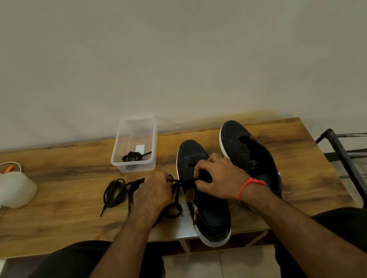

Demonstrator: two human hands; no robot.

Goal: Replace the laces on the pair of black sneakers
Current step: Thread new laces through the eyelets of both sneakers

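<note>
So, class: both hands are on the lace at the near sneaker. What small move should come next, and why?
Probably draw the lace taut through the eyelet. The left hand pinches it beside the near sneaker, the right hand grips it over the eyelets, and slack loops lie on the table. The far sneaker shows bare eyelets.

Dim, soft, even indoor light with a warm greenish cast; shadows are faint. The wall (185, 41) darkens toward the corners. Wide-angle bending bows the table (63, 183) edge. Focus is slightly soft overall, without glare.
</note>
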